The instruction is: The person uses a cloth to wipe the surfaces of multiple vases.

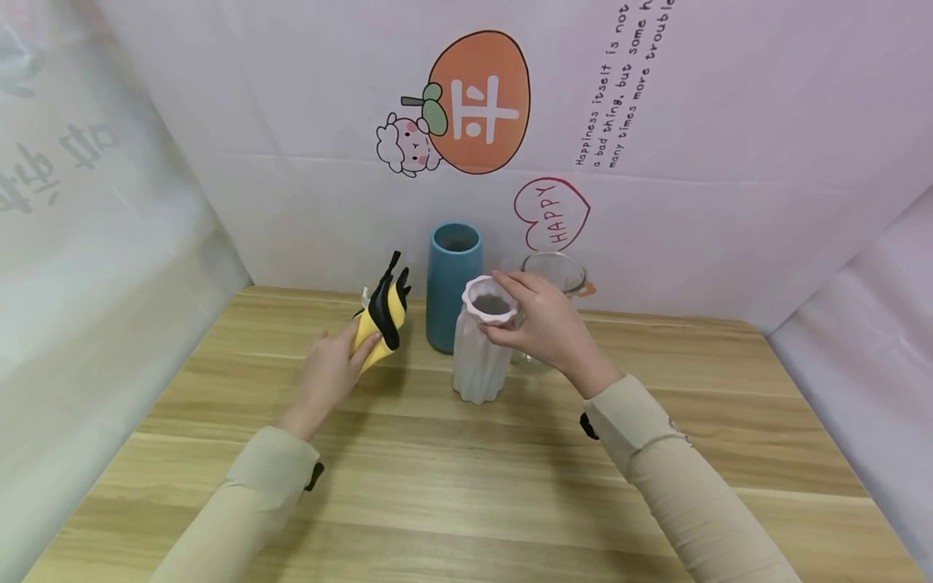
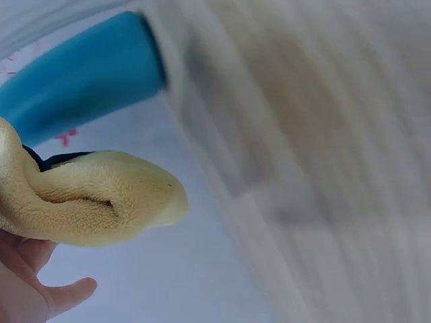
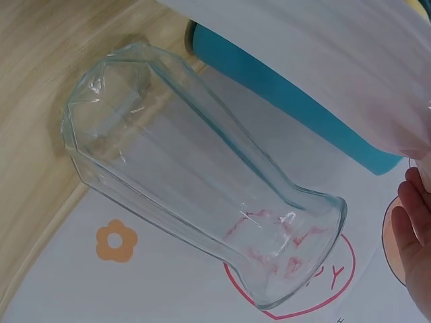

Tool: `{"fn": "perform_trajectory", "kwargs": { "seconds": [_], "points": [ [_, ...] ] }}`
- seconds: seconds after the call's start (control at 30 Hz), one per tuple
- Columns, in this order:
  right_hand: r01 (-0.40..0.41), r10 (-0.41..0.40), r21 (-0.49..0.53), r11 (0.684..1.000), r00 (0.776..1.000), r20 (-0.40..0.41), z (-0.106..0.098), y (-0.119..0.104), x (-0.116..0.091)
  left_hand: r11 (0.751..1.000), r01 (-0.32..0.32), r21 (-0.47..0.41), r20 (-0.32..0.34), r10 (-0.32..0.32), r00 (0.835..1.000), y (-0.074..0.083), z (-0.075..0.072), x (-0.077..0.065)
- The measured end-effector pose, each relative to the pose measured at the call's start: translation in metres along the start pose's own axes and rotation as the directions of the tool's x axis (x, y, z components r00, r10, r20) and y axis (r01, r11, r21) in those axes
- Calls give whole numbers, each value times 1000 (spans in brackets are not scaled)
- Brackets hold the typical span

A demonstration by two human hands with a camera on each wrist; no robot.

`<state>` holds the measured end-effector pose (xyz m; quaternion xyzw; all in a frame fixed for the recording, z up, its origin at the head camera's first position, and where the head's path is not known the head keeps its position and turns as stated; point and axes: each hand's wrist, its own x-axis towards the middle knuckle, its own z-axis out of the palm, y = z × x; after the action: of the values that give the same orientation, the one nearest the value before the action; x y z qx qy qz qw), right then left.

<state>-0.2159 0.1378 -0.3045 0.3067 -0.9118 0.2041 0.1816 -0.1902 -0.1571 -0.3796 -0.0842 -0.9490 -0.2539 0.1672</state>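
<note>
My left hand (image 1: pixel 331 364) grips a folded yellow fuzzy cloth with black parts (image 1: pixel 385 314), at the left of the vases. In the left wrist view the thick folds of the cloth (image 2: pixel 101 202) show, with the thumb (image 2: pixel 71 296) stretched out below. The right hand (image 1: pixel 543 320) holds a white fluted vase (image 1: pixel 481 368) by its scalloped rim, thumb in front and fingers behind. The vase stands upright, its mouth towards the head camera. Seen from the right wrist, its pale side (image 3: pixel 323 60) fills the upper right, close to the fingers (image 3: pixel 407 229).
Behind the white vase stands a taller blue vase (image 1: pixel 442 300). A clear glass vase (image 3: pixel 182 161) with a flared rim is at the right, partly behind the right hand. The wooden table (image 1: pixel 437 486) ends at a printed white backdrop (image 1: pixel 306 219), with cloth sides left and right.
</note>
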Motion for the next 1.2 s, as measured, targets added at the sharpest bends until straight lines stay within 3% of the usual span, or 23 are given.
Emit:
{"fn": "perform_trajectory", "kwargs": {
  "seconds": [0.37,0.83,1.0,1.2],
  "points": [
    [18,-18,0,1000,1000,-17,1,-1,1,993,-50,-103,-62,44,997,35,-12,2],
    [44,-45,-13,999,999,-30,2,3,0,984,-35,-176,-35,30,999,54,-19,5],
    [97,-103,-85,992,993,-65,7,4,-3,979,-42,-197,-53,32,998,60,-18,4],
    [180,-203,-162,970,969,-139,13,10,-9,968,-72,-239,-97,50,994,73,-15,1]
  ]
}}
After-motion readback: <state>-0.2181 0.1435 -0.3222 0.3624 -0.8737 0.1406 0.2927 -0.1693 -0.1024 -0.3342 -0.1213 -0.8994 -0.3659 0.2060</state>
